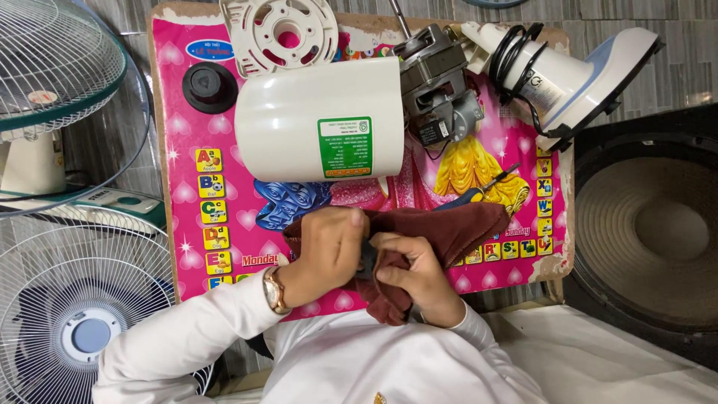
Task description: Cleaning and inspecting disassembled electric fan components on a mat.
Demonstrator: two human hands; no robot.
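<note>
Hands first: both are bunched up in a dark red cloth [449,224] at the near edge of the pink picture board [168,97], and between them there's a small dark part [367,254] that's mostly buried, so I can't tell what it is. The left hand [329,247] has its fingers curled down tight over the cloth and the part, basically closed. The right hand [415,273] has its fingers pressed together pinching cloth against the part from the other side, thumb on top. Risk as I see it: the part is small and wrapped in loose fabric, so if the grip eases it could slide out and drop into the lap or roll off the board edge. Also that cloth trails right over a screwdriver [479,191] lying just behind it, so a tug could drag it along. The big white housing [299,123] and the bare motor [434,90] sit close behind, touching each other, and a hard pull backward could bump them.
</note>
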